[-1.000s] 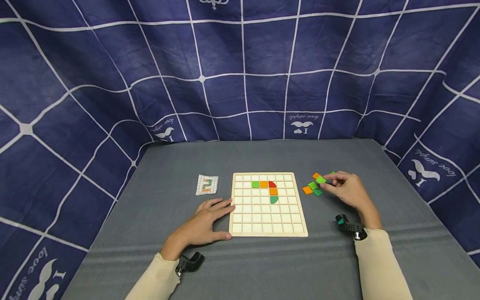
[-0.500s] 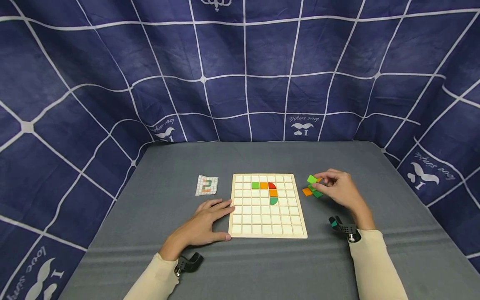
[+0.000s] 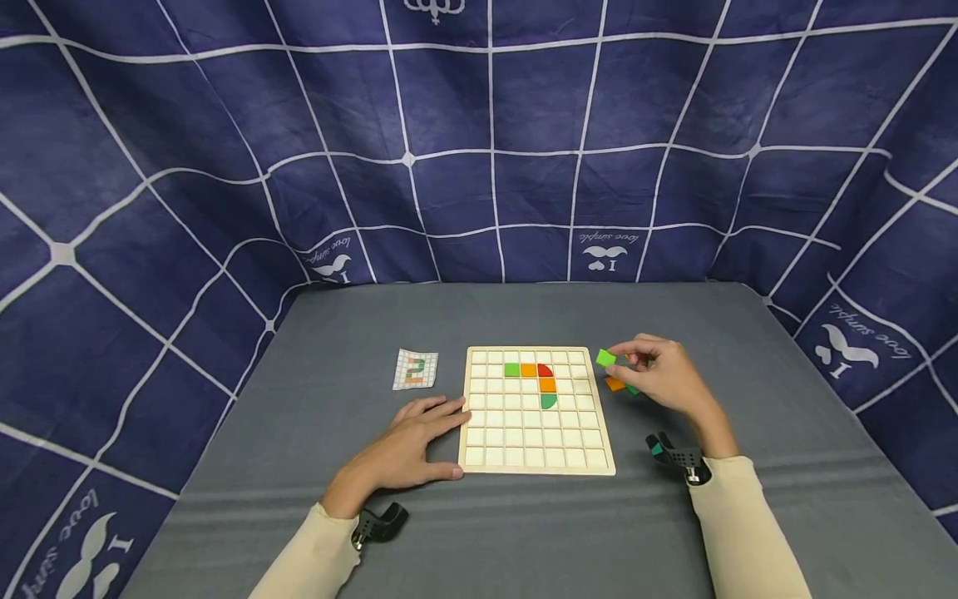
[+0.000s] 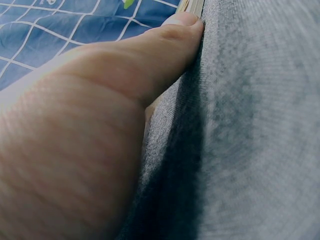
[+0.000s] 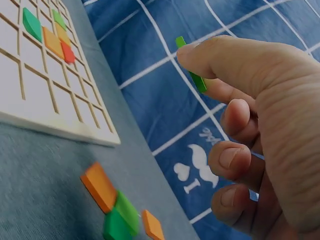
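Between thumb and index finger, my right hand [image 3: 662, 376] pinches a light green square tile [image 3: 605, 358], raised above the table just off the board's right edge. In the right wrist view the tile [image 5: 198, 82] is seen nearly edge-on, the other fingers loosely curled below. My left hand [image 3: 407, 447] lies at the left edge of the cream grid board [image 3: 512, 437], fingertips on its rim and thumb near the lower corner. Set in the grid are a light green square [image 3: 512, 369], orange squares [image 3: 528, 370], a red rounded piece [image 3: 545, 370] and a dark green rounded piece [image 3: 549, 401].
Right of the board, partly under my right hand, lie loose tiles: orange [image 5: 99, 187], light green [image 5: 127, 212], dark green [image 5: 117, 225] and another orange [image 5: 153, 226]. A small printed grid card [image 3: 415, 368] lies left of the board. Blue checked cloth [image 3: 531, 191] hangs behind the grey table.
My right hand has moved left from the loose tiles toward the board, carrying the light green tile. The left hand stays at the board's edge.
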`<action>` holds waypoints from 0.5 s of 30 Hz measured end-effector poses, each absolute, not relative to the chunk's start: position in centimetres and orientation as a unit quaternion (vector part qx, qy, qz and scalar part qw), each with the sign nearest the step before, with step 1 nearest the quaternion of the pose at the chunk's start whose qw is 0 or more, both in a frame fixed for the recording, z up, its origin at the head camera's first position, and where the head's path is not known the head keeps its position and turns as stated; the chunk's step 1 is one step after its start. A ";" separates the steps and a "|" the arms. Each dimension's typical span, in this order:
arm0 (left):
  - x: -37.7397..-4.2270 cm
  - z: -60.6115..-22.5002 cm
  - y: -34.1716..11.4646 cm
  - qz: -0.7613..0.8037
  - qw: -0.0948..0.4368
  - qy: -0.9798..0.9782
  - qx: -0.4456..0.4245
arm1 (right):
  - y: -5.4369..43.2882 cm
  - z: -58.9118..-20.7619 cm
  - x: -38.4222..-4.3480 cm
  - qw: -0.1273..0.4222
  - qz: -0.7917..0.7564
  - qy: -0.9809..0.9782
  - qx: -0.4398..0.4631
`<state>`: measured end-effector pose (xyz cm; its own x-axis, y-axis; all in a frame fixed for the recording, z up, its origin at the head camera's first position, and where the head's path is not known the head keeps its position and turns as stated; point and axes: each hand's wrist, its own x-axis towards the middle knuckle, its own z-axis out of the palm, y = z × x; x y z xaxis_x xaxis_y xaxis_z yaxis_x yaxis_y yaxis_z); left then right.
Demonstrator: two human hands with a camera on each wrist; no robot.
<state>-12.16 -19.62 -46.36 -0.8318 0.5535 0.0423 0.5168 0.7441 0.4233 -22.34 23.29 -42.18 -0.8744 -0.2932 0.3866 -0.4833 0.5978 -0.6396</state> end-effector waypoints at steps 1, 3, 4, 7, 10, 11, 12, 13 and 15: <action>-12.2 -46.4 -19.6 0.214 0.043 0.932 0.288 | 23.1 -42.2 -22.3 0.117 0.394 -0.885 0.220; -12.3 -46.5 -19.5 0.217 0.043 0.932 0.288 | 22.6 -42.3 -22.1 0.104 0.403 -0.881 0.225; -12.3 -46.5 -19.5 0.218 0.043 0.931 0.288 | 22.3 -42.3 -22.0 0.098 0.408 -0.878 0.229; -12.3 -46.6 -19.5 0.219 0.043 0.932 0.287 | 21.4 -42.5 -21.9 0.082 0.418 -0.872 0.242; -12.3 -46.6 -19.5 0.220 0.045 0.931 0.287 | 20.4 -42.7 -21.9 0.071 0.424 -0.865 0.257; -12.3 -46.6 -19.5 0.220 0.046 0.931 0.287 | 20.1 -42.8 -21.9 0.069 0.422 -0.866 0.260; -12.3 -46.6 -19.5 0.219 0.046 0.932 0.286 | 19.8 -42.9 -21.9 0.064 0.423 -0.865 0.263; -12.3 -46.6 -19.5 0.219 0.047 0.932 0.286 | 19.4 -43.0 -21.9 0.056 0.427 -0.863 0.266; -12.3 -46.5 -19.5 0.220 0.049 0.932 0.284 | 18.9 -43.2 -21.9 0.042 0.428 -0.863 0.266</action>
<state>-12.30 -19.53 -46.52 -0.8335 0.5514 0.0347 0.5086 0.7413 0.4379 -21.92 18.87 -43.22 -0.8553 -0.4227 0.2996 -0.4943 0.4921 -0.7166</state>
